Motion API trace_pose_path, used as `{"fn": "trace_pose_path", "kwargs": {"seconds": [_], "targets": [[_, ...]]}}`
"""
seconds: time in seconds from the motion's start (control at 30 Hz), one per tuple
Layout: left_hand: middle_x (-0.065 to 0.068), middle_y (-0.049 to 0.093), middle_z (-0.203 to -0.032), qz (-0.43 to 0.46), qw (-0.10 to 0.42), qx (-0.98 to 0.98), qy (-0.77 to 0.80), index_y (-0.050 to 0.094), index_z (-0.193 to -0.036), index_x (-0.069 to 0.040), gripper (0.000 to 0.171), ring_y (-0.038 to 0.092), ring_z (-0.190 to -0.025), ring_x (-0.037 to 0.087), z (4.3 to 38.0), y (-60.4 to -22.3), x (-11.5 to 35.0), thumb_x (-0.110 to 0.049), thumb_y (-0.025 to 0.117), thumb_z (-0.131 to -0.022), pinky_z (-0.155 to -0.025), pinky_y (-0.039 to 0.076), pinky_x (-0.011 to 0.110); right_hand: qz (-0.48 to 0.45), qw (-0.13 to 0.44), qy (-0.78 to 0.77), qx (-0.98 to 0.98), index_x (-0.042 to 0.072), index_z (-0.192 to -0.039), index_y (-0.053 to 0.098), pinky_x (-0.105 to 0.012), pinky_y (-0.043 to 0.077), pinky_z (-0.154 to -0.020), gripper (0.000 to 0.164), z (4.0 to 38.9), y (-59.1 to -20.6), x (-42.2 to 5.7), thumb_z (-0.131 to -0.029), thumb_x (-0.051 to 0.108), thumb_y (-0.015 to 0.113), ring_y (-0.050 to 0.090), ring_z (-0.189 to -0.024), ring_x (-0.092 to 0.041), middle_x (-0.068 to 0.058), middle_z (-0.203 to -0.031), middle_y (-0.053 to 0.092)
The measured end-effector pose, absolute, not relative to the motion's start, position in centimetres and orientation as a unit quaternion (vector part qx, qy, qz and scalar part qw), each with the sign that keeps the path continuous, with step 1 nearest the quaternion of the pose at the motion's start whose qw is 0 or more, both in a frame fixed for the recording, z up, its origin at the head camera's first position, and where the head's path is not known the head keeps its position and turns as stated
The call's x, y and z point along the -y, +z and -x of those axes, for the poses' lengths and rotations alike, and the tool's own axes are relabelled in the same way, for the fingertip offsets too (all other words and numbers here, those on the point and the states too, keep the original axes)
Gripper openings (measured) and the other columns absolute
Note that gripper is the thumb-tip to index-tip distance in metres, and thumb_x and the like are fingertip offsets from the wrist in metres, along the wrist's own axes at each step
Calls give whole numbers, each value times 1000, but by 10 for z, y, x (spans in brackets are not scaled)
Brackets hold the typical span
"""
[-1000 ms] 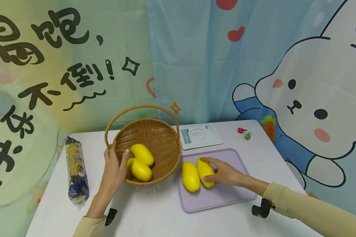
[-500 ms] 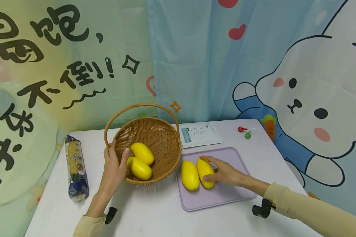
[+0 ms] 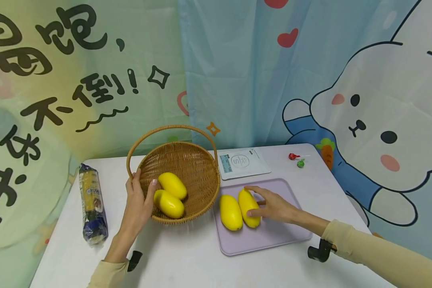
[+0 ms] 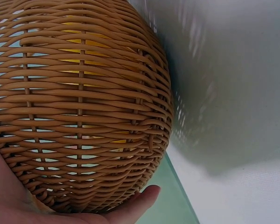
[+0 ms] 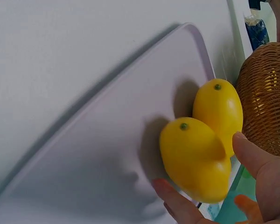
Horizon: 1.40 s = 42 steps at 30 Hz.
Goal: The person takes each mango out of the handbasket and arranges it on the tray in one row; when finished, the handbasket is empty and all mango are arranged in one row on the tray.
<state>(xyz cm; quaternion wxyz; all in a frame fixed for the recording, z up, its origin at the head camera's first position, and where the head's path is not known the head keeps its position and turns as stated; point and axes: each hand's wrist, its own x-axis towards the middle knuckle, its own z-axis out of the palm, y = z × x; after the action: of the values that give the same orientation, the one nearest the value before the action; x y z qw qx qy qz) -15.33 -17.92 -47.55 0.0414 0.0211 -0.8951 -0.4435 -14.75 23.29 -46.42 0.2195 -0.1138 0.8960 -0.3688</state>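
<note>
My left hand [image 3: 138, 202] grips the left rim of a wicker basket [image 3: 198, 180], tilted so its inside shows. Two yellow mangoes lie in it, an upper mango [image 3: 173, 186] and a lower mango [image 3: 169, 204]. On a pale purple tray [image 3: 273, 236], a left mango [image 3: 231, 213] and a right mango [image 3: 249, 208] lie side by side. Around the right one, my right hand [image 3: 277, 206] has its thumb and fingers spread loosely; the right wrist view shows gaps between the fingertips [image 5: 163, 186] and that mango [image 5: 193, 156]. Woven basket wall [image 4: 84, 107] fills much of the left wrist view.
A long plastic-wrapped package [image 3: 93, 204] lies at the table's left. Behind the tray is a flat white packet or device [image 3: 243, 163]. Red [image 3: 293, 157] and green [image 3: 301, 163] wrapped lollipops lie at the back right. A printed curtain [image 3: 234, 80] hangs behind the white table [image 3: 187, 260].
The fingers of my right hand have loosened and lifted slightly off the right mango on the tray. My left hand and the basket keep their place.
</note>
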Motion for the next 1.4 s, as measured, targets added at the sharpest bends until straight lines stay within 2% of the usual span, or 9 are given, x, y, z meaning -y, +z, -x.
{"fn": "trace_pose_path", "kwargs": {"seconds": [0.23,0.67,0.87,1.07,1.27,1.4], "targets": [[27,2,-166,-19,42,896,-442,3,-165,-15,82,24,-149,51,154,-474,179,-60,36,-105,-116,28,68,127,188,-347,-910,18,-158,36,-61,49,-102,81,158,-441,-233,-91,35,78,53,-132,-49,-18,-162,34],[26,-2,-167,-17,35,895,-445,2,-165,-15,82,20,-150,52,155,-477,176,-60,35,-105,-116,26,68,154,131,-334,-921,23,-159,34,-55,54,-99,80,181,-382,-230,-92,34,77,51,-136,-44,-16,-165,29],[27,-1,-167,-17,37,895,-445,3,-165,-14,82,21,-150,52,154,-476,175,-60,35,-105,-117,26,68,165,122,-338,-918,22,-158,36,-51,57,-96,77,187,-366,-225,-93,31,76,50,-138,-40,-11,-163,33],[27,0,-167,-16,39,896,-441,3,-165,-13,82,22,-150,52,154,-474,176,-60,35,-105,-117,27,68,200,129,-358,-903,22,-156,40,-47,56,-98,73,193,-356,-199,-93,28,77,51,-139,-34,-6,-161,38],[28,0,-166,-18,40,897,-440,3,-165,-13,82,22,-149,53,153,-474,177,-59,35,-105,-116,27,68,257,145,-355,-887,23,-155,43,-42,57,-97,69,200,-354,-155,-94,27,76,53,-134,-31,-8,-157,42],[29,1,-166,-20,42,897,-440,3,-165,-13,82,24,-148,53,153,-474,177,-59,35,-105,-116,28,69,304,146,-320,-885,21,-155,43,-45,50,-106,68,208,-354,-118,-95,31,73,49,-137,-27,-6,-157,44]]}}
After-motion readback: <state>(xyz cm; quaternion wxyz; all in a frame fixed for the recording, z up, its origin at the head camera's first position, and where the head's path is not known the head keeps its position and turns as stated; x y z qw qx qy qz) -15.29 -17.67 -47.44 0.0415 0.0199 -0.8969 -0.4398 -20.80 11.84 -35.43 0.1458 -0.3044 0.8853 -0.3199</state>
